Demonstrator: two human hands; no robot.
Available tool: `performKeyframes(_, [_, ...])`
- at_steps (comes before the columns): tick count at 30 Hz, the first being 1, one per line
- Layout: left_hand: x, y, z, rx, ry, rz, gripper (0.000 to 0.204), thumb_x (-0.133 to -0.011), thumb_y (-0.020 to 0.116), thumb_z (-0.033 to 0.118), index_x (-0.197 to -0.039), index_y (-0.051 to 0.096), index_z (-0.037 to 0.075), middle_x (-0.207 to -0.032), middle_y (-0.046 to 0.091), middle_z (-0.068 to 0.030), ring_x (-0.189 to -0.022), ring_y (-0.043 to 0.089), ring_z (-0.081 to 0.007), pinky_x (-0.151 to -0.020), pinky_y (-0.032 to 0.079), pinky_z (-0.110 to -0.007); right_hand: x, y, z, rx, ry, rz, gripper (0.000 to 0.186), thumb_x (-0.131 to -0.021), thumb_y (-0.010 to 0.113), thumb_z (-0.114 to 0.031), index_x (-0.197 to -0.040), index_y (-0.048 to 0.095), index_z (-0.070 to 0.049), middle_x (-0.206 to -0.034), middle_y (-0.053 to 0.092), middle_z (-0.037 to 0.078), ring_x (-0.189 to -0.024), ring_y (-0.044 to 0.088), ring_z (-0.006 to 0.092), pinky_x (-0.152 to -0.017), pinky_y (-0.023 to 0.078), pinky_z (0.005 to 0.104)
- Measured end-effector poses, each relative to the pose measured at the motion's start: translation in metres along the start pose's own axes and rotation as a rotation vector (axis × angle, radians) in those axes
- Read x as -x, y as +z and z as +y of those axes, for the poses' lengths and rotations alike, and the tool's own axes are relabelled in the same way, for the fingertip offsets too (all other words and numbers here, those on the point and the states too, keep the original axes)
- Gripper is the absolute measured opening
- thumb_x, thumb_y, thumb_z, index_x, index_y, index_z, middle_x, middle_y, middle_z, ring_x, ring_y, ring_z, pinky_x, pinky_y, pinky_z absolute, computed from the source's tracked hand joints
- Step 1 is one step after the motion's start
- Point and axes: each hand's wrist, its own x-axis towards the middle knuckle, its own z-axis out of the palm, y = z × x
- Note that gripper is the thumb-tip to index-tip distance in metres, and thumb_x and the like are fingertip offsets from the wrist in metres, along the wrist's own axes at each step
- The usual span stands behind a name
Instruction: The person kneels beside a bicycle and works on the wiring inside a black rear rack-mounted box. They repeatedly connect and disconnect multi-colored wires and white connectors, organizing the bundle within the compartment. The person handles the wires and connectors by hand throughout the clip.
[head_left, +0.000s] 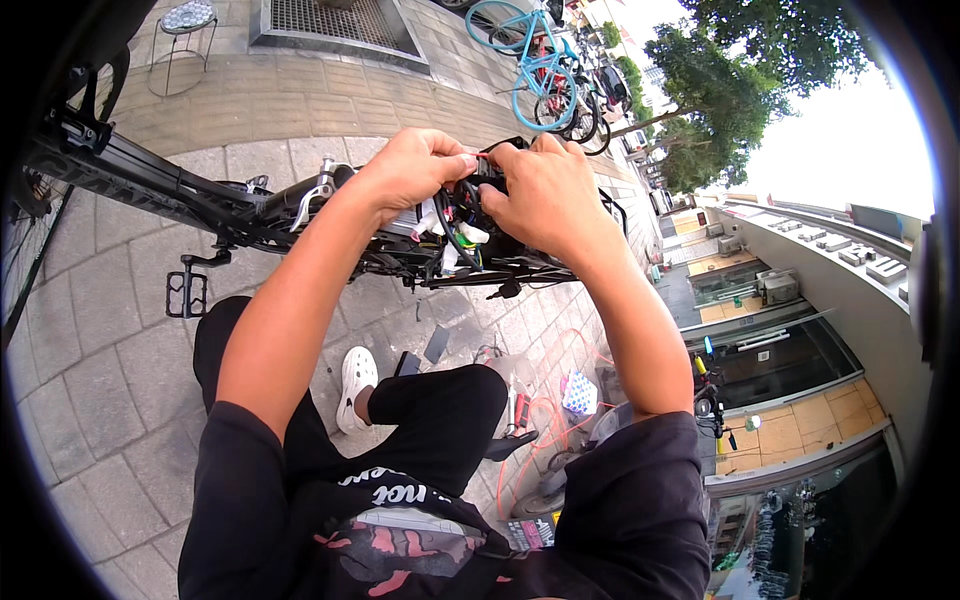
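Observation:
My left hand (410, 175) pinches a thin red wire (478, 156) over a bundle of black cables and white connectors (460, 230) on a black bicycle frame (150, 185). My right hand (545, 195) is just to its right, fingers curled round the same wire area; its fingertips are partly hidden among the cables. A silver fitting (310, 200) sits on the frame left of my wrists, and a black pedal (185, 290) hangs lower down.
Parked bicycles (540, 90) and a wire stool (185, 25) stand beyond the frame. Tools (520, 410), an orange hose (545, 410), a patterned item (580, 393) and dark pieces (408, 365) lie on the paving by my white shoe (355, 385). A storefront (790, 360) is at right.

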Motion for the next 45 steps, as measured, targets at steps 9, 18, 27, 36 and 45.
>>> performKeyframes(9, [-0.004,-0.003,-0.002,0.023,-0.019,-0.065,0.015,-0.109,0.083,0.014,-0.112,0.082,0.000,-0.098,0.077,-0.0013,-0.089,0.066,-0.0114,-0.082,0.055,-0.029,-0.033,0.022,-0.002,0.044,0.164,-0.057,0.020,-0.100,0.074,-0.027,-0.103,0.082,-0.009,-0.094,0.084,0.015,-0.103,0.080,0.0398,-0.096,0.056,0.0517])
performKeyframes(18, [-0.004,0.003,-0.001,0.166,-0.044,-0.121,0.020,-0.103,0.091,0.017,-0.114,0.087,0.000,-0.099,0.081,-0.0025,-0.087,0.068,-0.0118,-0.082,0.056,-0.030,0.029,0.023,-0.029,-0.213,0.220,0.147,0.019,-0.103,0.078,-0.027,-0.103,0.088,-0.011,-0.109,0.081,0.007,-0.113,0.069,0.0344,-0.101,0.050,0.0522])
performKeyframes(27, [0.001,-0.007,0.003,0.049,0.025,-0.244,0.028,-0.107,0.073,0.003,-0.131,0.085,-0.005,-0.112,0.083,-0.0064,-0.093,0.068,-0.0126,-0.088,0.058,-0.030,0.028,0.039,-0.067,-0.353,0.506,0.269,0.024,-0.100,0.081,-0.026,-0.108,0.090,-0.005,-0.138,0.078,0.005,-0.141,0.060,0.0325,-0.122,0.038,0.0525])
performKeyframes(36, [0.005,-0.020,0.004,-0.333,0.339,-0.341,0.062,-0.094,0.062,-0.011,-0.154,0.073,-0.001,-0.142,0.080,-0.0177,-0.116,0.077,-0.0196,-0.106,0.061,-0.036,0.034,0.038,-0.062,-0.380,0.463,0.245,0.024,-0.101,0.079,-0.020,-0.112,0.088,-0.001,-0.142,0.077,0.009,-0.141,0.060,0.0346,-0.119,0.041,0.0520])
performKeyframes(45, [0.015,-0.023,0.014,-0.460,0.112,-0.256,0.030,-0.112,0.078,0.018,-0.131,0.084,-0.005,-0.110,0.086,-0.0101,-0.100,0.076,-0.0165,-0.092,0.063,-0.035,0.037,0.042,-0.063,-0.371,0.425,0.293,0.023,-0.100,0.079,-0.020,-0.110,0.087,-0.001,-0.138,0.078,0.011,-0.137,0.062,0.0349,-0.115,0.043,0.0516])
